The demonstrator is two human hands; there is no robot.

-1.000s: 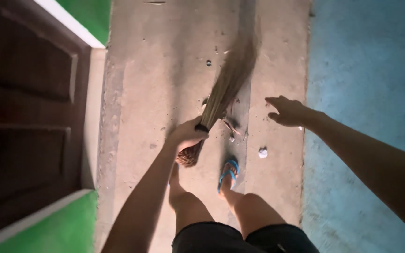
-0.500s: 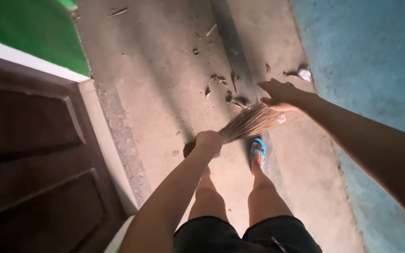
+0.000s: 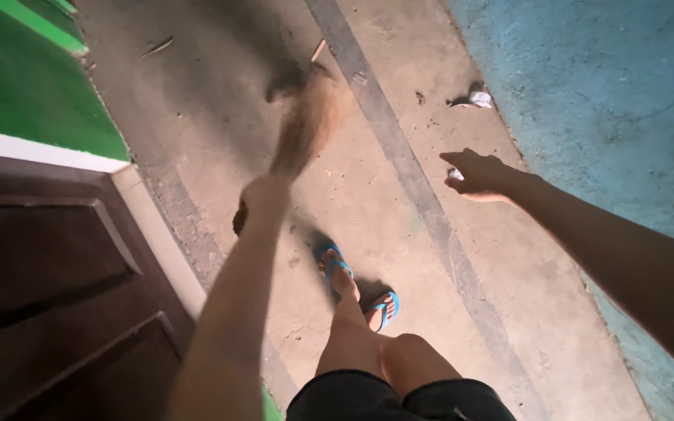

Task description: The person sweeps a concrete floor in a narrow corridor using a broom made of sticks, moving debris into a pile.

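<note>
From my head camera, my left hand [image 3: 263, 199] is clenched tight around the handle of a short straw broom [image 3: 302, 129], whose bristles, half a second ago fanned out near my right hand, now blur over the middle of the concrete floor [image 3: 368, 195], mid-sweep, pushing toward the scattered debris [image 3: 477, 97] by the blue wall's edge. My right hand [image 3: 477, 173] hangs empty, fingers loosely spread, touching nothing.

door [image 3: 48, 265] on the left, broom [image 3: 298, 132] ahead of the feet, paper scrap [image 3: 480, 98] far right.
</note>
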